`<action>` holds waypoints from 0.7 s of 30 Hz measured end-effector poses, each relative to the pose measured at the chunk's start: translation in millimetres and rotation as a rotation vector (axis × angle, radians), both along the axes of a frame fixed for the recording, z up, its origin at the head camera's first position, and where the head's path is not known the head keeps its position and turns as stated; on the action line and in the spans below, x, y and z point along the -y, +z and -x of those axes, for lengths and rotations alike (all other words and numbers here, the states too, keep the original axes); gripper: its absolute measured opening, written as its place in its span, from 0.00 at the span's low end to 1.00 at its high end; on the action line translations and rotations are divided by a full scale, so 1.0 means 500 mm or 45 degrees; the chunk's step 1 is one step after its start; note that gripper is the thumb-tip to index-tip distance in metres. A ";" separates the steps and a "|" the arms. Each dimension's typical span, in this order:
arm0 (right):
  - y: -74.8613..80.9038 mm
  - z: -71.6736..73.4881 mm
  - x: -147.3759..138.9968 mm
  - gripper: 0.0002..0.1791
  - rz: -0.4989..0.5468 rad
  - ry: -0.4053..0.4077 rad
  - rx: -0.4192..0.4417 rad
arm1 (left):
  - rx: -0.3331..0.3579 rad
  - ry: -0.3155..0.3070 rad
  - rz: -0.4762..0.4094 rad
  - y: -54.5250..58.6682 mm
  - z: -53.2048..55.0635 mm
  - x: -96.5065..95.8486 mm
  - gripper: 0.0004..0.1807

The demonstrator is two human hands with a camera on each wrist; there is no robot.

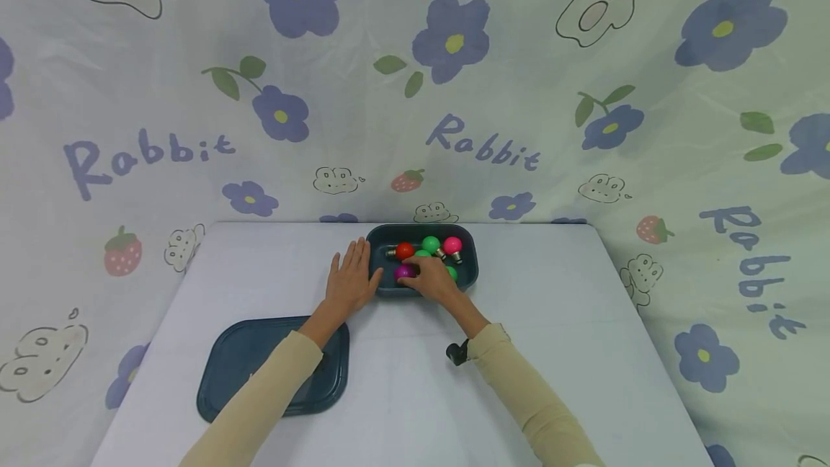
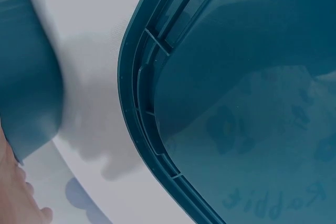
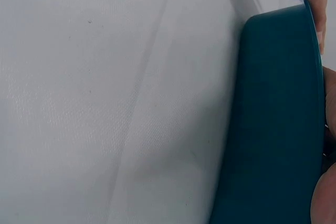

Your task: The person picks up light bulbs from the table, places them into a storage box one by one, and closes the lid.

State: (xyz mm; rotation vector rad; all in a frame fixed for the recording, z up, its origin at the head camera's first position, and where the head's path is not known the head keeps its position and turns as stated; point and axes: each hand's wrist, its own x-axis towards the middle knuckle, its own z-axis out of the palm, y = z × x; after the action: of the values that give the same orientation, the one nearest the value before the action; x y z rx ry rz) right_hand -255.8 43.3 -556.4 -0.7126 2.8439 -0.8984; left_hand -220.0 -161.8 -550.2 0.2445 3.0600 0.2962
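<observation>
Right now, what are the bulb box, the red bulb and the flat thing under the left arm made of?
Box: probably hard plastic, smooth and dull; its thin, even-coloured wall suggests moulding. Flat thing: likely plastic too, but glossy; reflections show in it, and its edge has thin ribs. Red bulb: plastic or glass, too small to tell; its ridged end looks like metal.

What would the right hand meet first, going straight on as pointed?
The right hand would meet the purple bulb first, possibly already in contact; beyond, likely the dark container's left wall, though depth is unclear.
</observation>
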 end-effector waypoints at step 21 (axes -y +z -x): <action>-0.003 0.003 0.004 0.24 -0.010 -0.024 0.017 | -0.032 -0.011 -0.005 -0.007 0.002 0.003 0.41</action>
State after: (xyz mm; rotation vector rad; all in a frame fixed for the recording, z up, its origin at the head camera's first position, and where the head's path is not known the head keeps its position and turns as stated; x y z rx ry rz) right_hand -257.4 41.6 -558.0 -0.6772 2.8460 -0.8909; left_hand -221.0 -163.4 -553.6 0.2642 3.0828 0.3006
